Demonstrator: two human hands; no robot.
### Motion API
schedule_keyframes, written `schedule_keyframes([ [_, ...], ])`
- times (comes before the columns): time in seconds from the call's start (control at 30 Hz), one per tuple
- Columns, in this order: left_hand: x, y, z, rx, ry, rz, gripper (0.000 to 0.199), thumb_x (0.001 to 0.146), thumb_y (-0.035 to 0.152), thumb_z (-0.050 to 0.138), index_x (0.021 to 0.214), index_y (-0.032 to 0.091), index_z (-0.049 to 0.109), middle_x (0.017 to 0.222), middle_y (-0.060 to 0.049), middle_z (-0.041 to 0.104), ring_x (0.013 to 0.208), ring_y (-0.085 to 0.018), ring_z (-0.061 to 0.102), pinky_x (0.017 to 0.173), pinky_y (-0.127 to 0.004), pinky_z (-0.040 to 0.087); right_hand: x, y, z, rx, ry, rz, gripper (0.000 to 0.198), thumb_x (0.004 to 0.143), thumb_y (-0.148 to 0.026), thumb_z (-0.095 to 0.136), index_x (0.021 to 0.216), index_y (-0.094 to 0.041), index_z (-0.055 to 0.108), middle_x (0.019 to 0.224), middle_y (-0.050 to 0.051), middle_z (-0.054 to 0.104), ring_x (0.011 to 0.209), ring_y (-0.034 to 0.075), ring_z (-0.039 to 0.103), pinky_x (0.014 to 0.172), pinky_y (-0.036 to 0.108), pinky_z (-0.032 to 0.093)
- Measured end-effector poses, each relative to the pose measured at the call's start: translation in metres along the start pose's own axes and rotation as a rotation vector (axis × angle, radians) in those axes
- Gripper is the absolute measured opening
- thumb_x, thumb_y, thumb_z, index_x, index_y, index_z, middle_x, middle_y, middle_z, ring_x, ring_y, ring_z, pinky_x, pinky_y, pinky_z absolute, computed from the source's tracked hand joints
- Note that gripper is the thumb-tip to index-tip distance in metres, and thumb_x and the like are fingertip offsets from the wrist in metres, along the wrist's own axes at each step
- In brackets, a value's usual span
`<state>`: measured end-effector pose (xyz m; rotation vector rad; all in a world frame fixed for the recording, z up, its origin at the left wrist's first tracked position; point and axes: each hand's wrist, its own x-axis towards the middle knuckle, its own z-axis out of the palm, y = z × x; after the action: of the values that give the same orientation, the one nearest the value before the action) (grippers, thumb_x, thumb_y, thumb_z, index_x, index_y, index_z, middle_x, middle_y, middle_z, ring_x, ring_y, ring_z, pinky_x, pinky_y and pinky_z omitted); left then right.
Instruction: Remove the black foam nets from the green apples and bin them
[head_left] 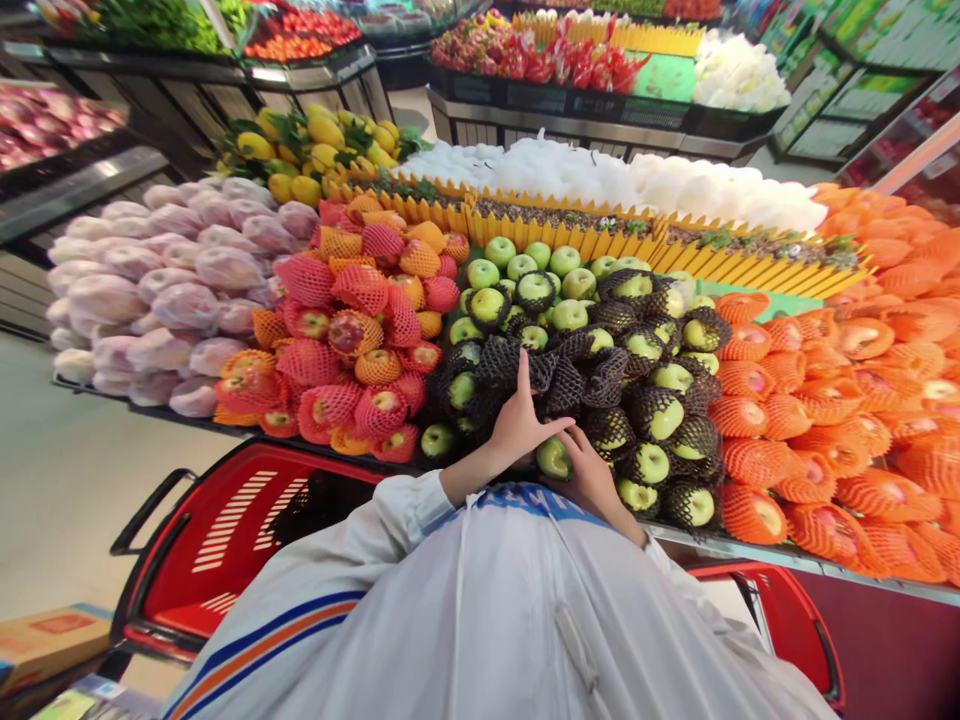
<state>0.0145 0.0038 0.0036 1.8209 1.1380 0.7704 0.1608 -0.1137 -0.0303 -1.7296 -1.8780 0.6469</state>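
My left hand (519, 428) is over the front of the green apple pile, index finger stretched forward and thumb pointing right. Nothing shows in its grasp. Close beside it, my right hand (591, 470) has its fingers around the right side of a bare green apple (553, 458), low in front of my jacket. The left thumb tip meets the right fingertips above this apple. Beyond the hands lie loose black foam nets (559, 385). Several green apples in black nets (651, 462) sit to the right, and bare green apples (536, 288) lie farther back.
Red and orange netted fruit (360, 345) and wrapped pinkish fruit (176, 285) are stacked left. Orange-netted fruit (840, 440) fills the right. A yellow picket divider (675, 250) runs behind the apples, with white-wrapped produce (600, 175) beyond. A red basket (217, 540) stands lower left.
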Motion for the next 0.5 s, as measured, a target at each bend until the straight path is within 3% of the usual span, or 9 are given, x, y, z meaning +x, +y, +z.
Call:
schedule_keyframes([
  [0.13,0.010,0.003,0.005,0.062,0.115,0.078,0.106,0.081,0.012,0.066,0.161,0.020,-0.003,0.114,-0.010,0.069,0.105,-0.024,0.067,0.096,-0.040,0.053,0.001,0.001,0.001,0.059,0.036,-0.048,0.092,0.071,-0.025,0.084,0.152,-0.021,0.040,0.152,0.015,0.044,0.133,0.033,0.051,0.103,0.044,0.051],
  [0.23,0.010,-0.002,0.008,0.007,0.192,0.218,0.103,0.079,0.006,0.060,0.161,0.019,-0.001,0.117,-0.008,0.068,0.109,-0.020,0.065,0.099,-0.036,0.052,0.003,0.002,0.001,0.138,0.131,-0.065,0.089,0.074,-0.029,0.082,0.151,-0.020,0.039,0.148,0.014,0.049,0.133,0.031,0.051,0.108,0.043,0.047],
  [0.4,-0.009,-0.027,0.017,0.033,-0.021,0.466,0.097,0.071,0.005,0.056,0.158,0.017,0.014,0.115,-0.008,0.068,0.110,-0.023,0.063,0.103,-0.042,0.050,0.008,0.005,0.002,0.190,0.273,-0.009,0.069,0.079,-0.038,0.077,0.138,-0.016,0.049,0.129,0.015,0.062,0.115,0.032,0.061,0.097,0.046,0.052],
  [0.5,-0.022,-0.037,0.018,-0.007,-0.105,0.501,0.087,0.073,0.009,0.056,0.154,0.016,0.024,0.117,-0.010,0.065,0.112,-0.024,0.061,0.101,-0.043,0.051,0.010,0.006,0.002,0.254,0.358,0.025,0.061,0.080,-0.037,0.075,0.132,-0.016,0.052,0.124,0.013,0.064,0.111,0.030,0.062,0.095,0.042,0.052],
])
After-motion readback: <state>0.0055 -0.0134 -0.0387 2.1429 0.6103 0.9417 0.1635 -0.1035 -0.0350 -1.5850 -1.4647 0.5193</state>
